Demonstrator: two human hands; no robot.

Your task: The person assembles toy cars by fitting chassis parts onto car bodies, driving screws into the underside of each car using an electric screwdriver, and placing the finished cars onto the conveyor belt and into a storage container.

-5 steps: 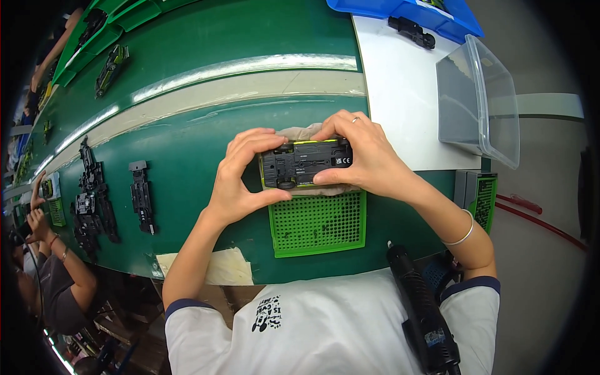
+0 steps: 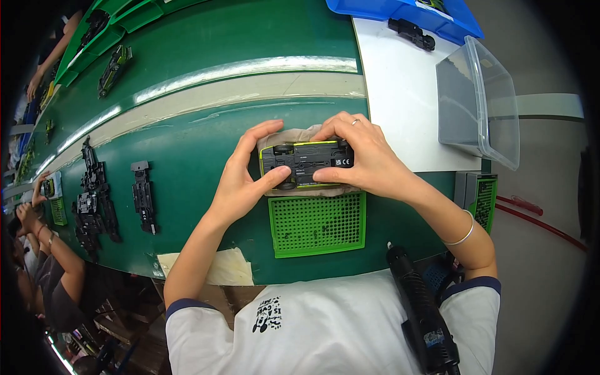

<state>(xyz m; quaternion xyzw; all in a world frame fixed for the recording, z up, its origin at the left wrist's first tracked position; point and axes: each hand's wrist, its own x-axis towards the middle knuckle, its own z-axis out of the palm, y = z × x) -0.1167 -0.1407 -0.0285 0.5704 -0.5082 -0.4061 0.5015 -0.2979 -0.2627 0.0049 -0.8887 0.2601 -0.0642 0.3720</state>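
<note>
A toy car (image 2: 306, 164) lies upside down, its black chassis and wheels facing up and a yellow-green body edge showing. It rests on a greyish cloth pad (image 2: 296, 135). My right hand (image 2: 365, 153) grips the car's right end, thumb on the chassis and fingers over the far side. At the left end, my left hand (image 2: 240, 172) is spread, its thumb tip touching the chassis and its fingers lifted off the far edge. Just nearer than the pad sits a green perforated tray (image 2: 319, 225) with small dark bits in it, probably screws.
Black chassis parts (image 2: 142, 197) lie at left. A black power screwdriver (image 2: 422, 306) hangs at front right. Beyond my right hand are a white board (image 2: 400, 106), a clear plastic box (image 2: 478, 103) and a blue bin (image 2: 406, 15). Another person's hands (image 2: 28, 215) work at far left.
My left fingers have lifted from the car's far edge, and that thumb has moved from the near side up onto the chassis. My right hand keeps its grip.
</note>
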